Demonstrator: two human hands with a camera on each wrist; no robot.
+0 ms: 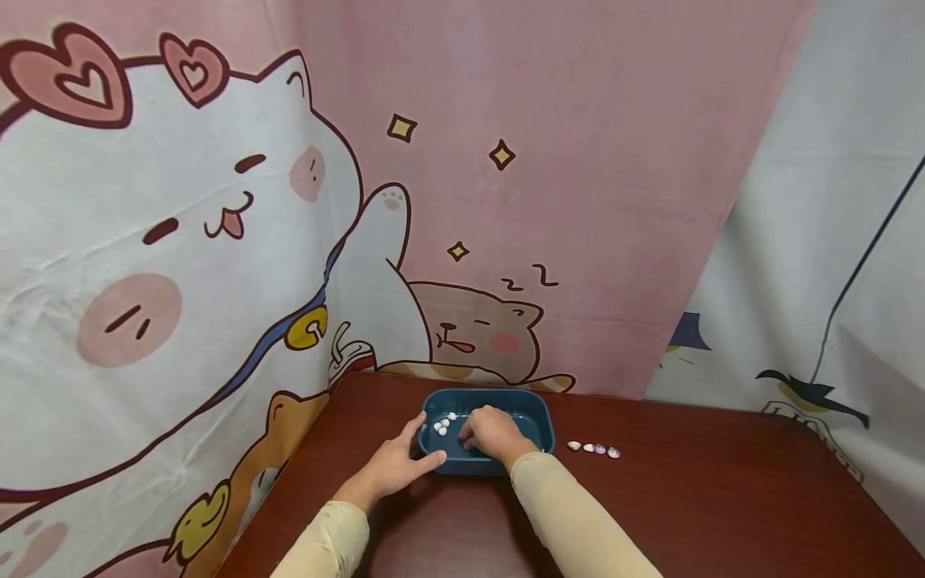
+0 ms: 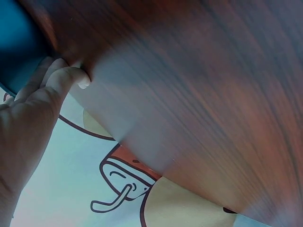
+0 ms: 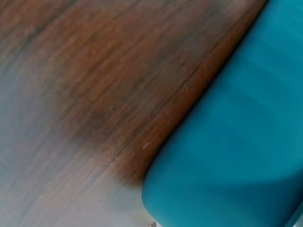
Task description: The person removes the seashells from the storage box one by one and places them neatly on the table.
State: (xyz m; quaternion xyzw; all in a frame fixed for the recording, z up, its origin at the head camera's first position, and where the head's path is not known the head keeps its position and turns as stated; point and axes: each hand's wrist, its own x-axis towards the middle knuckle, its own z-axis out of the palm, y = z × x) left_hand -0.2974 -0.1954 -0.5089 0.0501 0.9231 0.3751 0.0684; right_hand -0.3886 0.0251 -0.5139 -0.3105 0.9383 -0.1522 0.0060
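A dark blue rectangular tub [image 1: 535, 401] sits on the table. Inside its left part lie several small white shell-like pieces [image 1: 443, 425]. My left hand [image 1: 393, 466] is at the tub's left front corner in the head view, thumb and fingers spread and touching its outside. The left wrist view shows the left hand [image 2: 40, 94] with fingers against the blue wall. My right hand [image 1: 495, 433] reaches into the tub with bent fingers, just right of the white pieces. Its fingertips are partly hidden, so whatever they hold is unclear. The right wrist view has only the tub's outer wall [image 3: 227, 142].
On the reddish-brown table [image 1: 686, 490], several small white and purplish shells [image 1: 594, 449] lie in a row right of the tub. Behind the table hangs a printed cloth [image 1: 592, 201] with cartoon animals, which also lines the left side.
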